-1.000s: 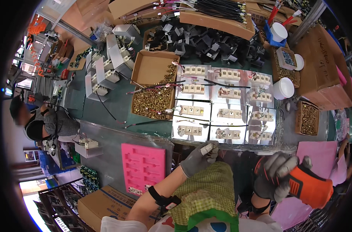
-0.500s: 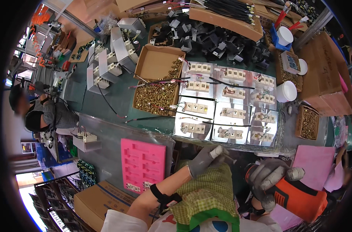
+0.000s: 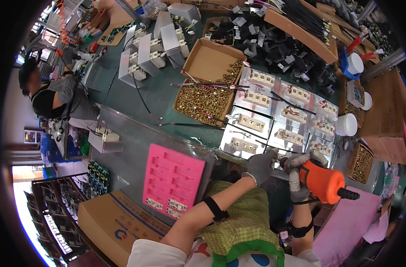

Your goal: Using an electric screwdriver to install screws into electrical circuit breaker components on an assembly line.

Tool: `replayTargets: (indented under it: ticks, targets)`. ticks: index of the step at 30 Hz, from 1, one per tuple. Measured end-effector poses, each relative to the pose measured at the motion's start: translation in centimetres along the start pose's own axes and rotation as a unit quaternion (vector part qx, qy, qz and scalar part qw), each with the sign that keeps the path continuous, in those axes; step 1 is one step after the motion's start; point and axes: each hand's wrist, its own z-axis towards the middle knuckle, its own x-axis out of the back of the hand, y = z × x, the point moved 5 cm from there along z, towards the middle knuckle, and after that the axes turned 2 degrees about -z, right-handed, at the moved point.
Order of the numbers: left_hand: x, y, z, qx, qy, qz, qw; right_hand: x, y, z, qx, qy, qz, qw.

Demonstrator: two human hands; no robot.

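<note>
My right hand (image 3: 297,174), in a grey glove, is wrapped round an orange power screwdriver (image 3: 321,180). Its rear end with a black cord sleeve points right, and its front is toward the near row of metal plates. Close beside that front, my gloved left hand (image 3: 260,168) reaches over the bench edge with fingers pressed together at a plate. Whatever they pinch is hidden. Several shiny plates (image 3: 228,141) lie in rows, each bearing a cream terminal block (image 3: 244,145) with thin wires. Black cables (image 3: 296,103) run across them.
Left of the plates stands a carton of brass fittings (image 3: 198,104). Black brackets (image 3: 274,49) are heaped behind. A white tub (image 3: 346,125) and a small box of brass parts (image 3: 360,162) stand at right. A pink foam tray (image 3: 174,178) lies left; a co-worker (image 3: 56,95) works far left.
My left hand has moved forward to the near plates. My right hand has brought the screwdriver up and left beside it, turning it. The whole view has shifted too.
</note>
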Motion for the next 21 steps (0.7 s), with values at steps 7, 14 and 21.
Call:
replayTargets:
  ticks: [7,14,21]
  targets:
    - [-0.7,-0.5,-0.1,0.003,0.008,0.009,1.000,0.1,2.1,-0.4,-0.031,0.033,0.024,0.999]
    - [-0.8,-0.4,0.0,-0.011,0.015,0.018,1.000,-0.2,2.2,-1.5,0.020,0.075,-0.062,0.995]
    - [-0.9,-1.0,-2.4,0.077,0.031,-0.159,0.984,3.7,6.2,-3.4,-0.021,0.264,0.115,0.958]
